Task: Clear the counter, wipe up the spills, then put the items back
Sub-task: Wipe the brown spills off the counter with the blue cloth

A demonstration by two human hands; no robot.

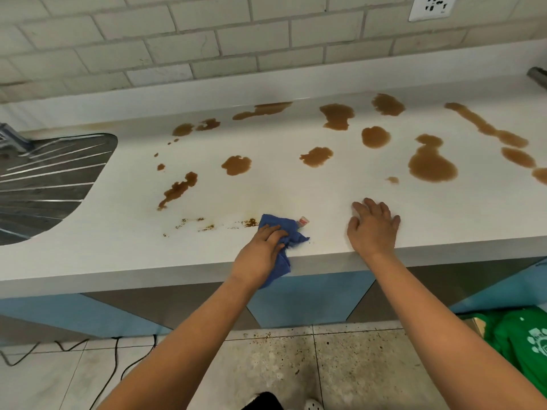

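My left hand [263, 247] grips a crumpled blue cloth [291, 229] near the front edge of the white counter [296, 190]; part of the cloth hangs over the edge. A small white and red tag sticks out of the cloth. Just left of the cloth lies a trail of brown crumbs [207, 224]. My right hand [373, 224] rests flat on the counter, fingers spread, holding nothing. Several brown liquid spills cover the counter behind both hands, the largest [430, 165] at the right, a streak [177, 190] at the left.
A steel sink drainboard [47, 184] is set into the counter at the left. A tiled wall with a socket [432, 5] rises behind. A green bag [521, 344] sits on the speckled floor at the right; black cables [112, 368] run along the floor at the left.
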